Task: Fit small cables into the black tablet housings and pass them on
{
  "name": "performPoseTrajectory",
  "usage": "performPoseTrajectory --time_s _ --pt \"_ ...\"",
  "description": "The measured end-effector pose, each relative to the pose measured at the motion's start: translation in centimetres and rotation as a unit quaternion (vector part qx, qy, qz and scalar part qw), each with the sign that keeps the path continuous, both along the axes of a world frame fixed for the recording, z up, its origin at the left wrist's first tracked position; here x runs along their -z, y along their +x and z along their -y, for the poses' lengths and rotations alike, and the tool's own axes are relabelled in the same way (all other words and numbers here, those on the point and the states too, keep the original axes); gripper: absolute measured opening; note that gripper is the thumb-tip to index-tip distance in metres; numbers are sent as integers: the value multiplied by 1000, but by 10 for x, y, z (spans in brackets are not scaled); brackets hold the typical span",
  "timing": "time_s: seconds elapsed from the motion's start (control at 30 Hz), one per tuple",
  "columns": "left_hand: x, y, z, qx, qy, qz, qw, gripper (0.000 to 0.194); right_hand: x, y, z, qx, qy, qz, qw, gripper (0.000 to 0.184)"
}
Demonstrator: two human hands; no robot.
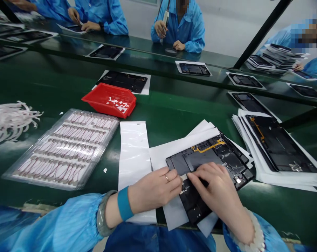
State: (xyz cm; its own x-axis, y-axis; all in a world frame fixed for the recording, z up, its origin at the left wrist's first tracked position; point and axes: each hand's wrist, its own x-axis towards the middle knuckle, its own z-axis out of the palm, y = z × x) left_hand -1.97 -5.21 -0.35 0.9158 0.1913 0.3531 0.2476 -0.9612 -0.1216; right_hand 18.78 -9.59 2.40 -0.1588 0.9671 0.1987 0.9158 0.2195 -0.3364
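Observation:
Just in front of me a black tablet housing point(197, 162) lies tilted on white paper sheets, with an orange flex cable point(209, 147) along its upper part. My left hand point(158, 187) is closed over the housing's left side, fingers curled. From the other side, my right hand point(216, 183) reaches over the housing with thumb and forefinger pinched together. A small pale piece point(184, 177) shows between the fingertips of both hands, against the housing. Its exact kind is too small to tell, and my fingers hide part of it.
Left of the hands lie a white release sheet point(133, 150) and a clear tray point(61, 148) of small wired parts. Beyond is a red bin point(109, 99) with white bits. Stacked housings point(281, 143) stand at right. Co-workers in blue sit across the green bench point(163, 105).

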Motion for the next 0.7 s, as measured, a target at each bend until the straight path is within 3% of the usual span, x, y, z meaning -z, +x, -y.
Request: performPoseTrajectory --time_s 0.1,0.23,0.43,0.57,0.7 --pt "-2 -1 -4 4 -19 2 1000 24 -1 15 -3 33 19 -27 999 33" --pt "-8 -2 -11 -4 -58 -19 998 17 8 28 -8 8 -41 -68 997 31" --pt "-17 3 -21 4 -94 -57 994 16 23 24 -13 4 -18 -40 999 33" --pt "-20 5 -25 21 -147 -54 987 9 22 23 -13 6 -35 -53 998 32" --pt "-22 5 -27 -1 -152 -45 987 17 21 24 -13 5 -34 -68 997 33"
